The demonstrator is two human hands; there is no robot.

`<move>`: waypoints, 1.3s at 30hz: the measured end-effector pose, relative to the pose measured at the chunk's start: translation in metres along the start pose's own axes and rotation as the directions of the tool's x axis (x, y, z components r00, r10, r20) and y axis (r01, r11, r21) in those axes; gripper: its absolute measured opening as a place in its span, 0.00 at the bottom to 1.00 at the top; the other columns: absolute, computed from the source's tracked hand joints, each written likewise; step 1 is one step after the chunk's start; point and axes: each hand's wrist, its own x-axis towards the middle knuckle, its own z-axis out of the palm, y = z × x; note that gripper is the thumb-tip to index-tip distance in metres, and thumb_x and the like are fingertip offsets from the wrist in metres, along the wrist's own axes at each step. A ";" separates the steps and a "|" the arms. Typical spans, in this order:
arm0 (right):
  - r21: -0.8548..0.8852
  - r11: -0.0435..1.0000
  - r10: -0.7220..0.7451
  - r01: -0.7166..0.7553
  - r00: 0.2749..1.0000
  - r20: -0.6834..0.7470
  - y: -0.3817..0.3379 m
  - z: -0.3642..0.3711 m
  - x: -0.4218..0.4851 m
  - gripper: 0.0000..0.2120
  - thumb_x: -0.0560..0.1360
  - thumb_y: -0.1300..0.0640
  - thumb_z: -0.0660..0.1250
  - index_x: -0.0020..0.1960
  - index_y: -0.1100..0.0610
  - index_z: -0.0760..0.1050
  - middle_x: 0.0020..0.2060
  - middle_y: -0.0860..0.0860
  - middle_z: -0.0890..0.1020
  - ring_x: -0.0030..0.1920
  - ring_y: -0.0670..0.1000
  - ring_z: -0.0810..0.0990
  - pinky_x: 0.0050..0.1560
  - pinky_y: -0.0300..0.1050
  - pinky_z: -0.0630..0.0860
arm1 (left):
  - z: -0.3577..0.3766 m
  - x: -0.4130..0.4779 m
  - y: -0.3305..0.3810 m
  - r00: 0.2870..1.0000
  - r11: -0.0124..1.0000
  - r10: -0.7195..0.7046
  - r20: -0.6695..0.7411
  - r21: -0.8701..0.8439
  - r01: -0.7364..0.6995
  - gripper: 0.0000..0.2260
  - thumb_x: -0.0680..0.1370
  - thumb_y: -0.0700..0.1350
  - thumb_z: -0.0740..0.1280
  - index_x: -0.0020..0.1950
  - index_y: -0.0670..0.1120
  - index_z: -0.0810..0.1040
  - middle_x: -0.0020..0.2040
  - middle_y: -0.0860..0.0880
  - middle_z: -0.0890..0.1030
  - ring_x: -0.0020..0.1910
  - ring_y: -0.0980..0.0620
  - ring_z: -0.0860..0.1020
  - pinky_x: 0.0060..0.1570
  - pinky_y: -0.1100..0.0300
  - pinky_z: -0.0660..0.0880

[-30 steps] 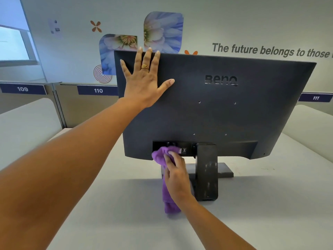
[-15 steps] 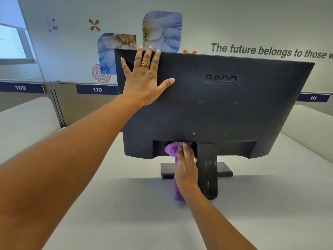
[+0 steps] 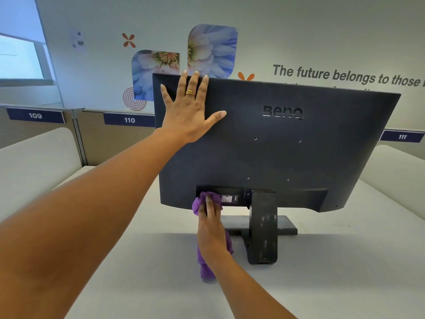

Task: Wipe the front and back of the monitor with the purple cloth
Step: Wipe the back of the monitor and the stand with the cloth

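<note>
Pale grey desk [image 3: 345, 272] carries the black monitor [image 3: 287, 157], which stands on its stand [image 3: 263, 226] with the back toward the camera and the screen side turned away, out of sight.

The left hand [image 3: 189, 111] lies flat on the upper left of the back panel. Its fingers are spread and released, with 3 fingertips reaching the top edge, bracing the monitor rather than gripping it. The right hand [image 3: 212, 229] is low, at the panel's bottom edge just left of the stand. Its fingers [image 3: 209, 203] are stretched straight over the purple cloth [image 3: 197, 204] and press it into the left end of the port recess [image 3: 232, 191], beside a small label [image 3: 226, 199]. The rest of the cloth trails down under the palm and wrist toward the desk. The thumb is hidden, so whether it pinches the cloth cannot be told.

The step in hand appears to be the back, at its lower strip. Nothing shows which parts of the wide panel are already wiped. The stand's neck bears pale smudges, so it may still want a pass. Since the front is hidden, it may be done or may remain. If it remains, the monitor must be turned or reached around.
</note>
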 end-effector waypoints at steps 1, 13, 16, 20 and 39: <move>-0.051 0.997 -0.047 0.049 0.998 0.040 0.006 -0.001 -0.001 0.30 0.79 0.64 0.57 0.76 0.59 0.47 0.76 0.55 0.46 0.75 0.56 0.46 0.72 0.46 0.55 | 0.001 0.000 0.000 1.000 1.000 0.001 -0.001 0.003 -0.001 0.37 0.76 0.67 0.49 0.77 0.48 0.43 0.77 0.48 0.44 0.76 0.47 0.40 0.69 0.35 0.40; -0.243 0.949 0.223 -0.201 0.973 0.065 0.041 -0.047 -0.001 0.33 0.77 0.61 0.62 0.75 0.60 0.46 0.75 0.56 0.49 0.73 0.59 0.54 0.65 0.50 0.69 | 0.003 0.001 0.000 1.000 1.000 0.008 -0.017 0.008 -0.008 0.37 0.76 0.67 0.49 0.77 0.48 0.43 0.77 0.47 0.44 0.76 0.47 0.39 0.69 0.35 0.39; -0.268 0.935 0.276 -0.233 0.951 0.138 0.040 -0.046 -0.006 0.32 0.76 0.61 0.64 0.74 0.60 0.51 0.73 0.57 0.54 0.72 0.59 0.58 0.63 0.50 0.70 | 0.002 0.001 0.000 1.000 1.000 0.008 -0.013 0.009 -0.007 0.37 0.75 0.67 0.49 0.77 0.48 0.43 0.77 0.47 0.44 0.76 0.47 0.39 0.69 0.35 0.40; -0.182 0.973 0.136 -0.145 0.989 -0.064 0.047 -0.049 -0.025 0.27 0.73 0.61 0.69 0.70 0.61 0.65 0.70 0.56 0.66 0.66 0.60 0.68 0.55 0.48 0.76 | 0.002 0.000 0.000 1.000 1.000 0.006 -0.013 0.012 -0.006 0.37 0.75 0.67 0.49 0.77 0.48 0.43 0.77 0.48 0.44 0.76 0.47 0.39 0.69 0.35 0.40; -0.163 0.986 0.003 0.020 0.991 0.137 0.094 -0.065 -0.077 0.18 0.80 0.52 0.57 0.69 0.55 0.67 0.68 0.50 0.68 0.64 0.50 0.68 0.63 0.41 0.68 | -0.005 -0.002 0.004 0.999 1.000 -0.025 0.029 0.003 0.025 0.37 0.75 0.68 0.50 0.77 0.48 0.44 0.77 0.47 0.45 0.76 0.47 0.40 0.69 0.35 0.43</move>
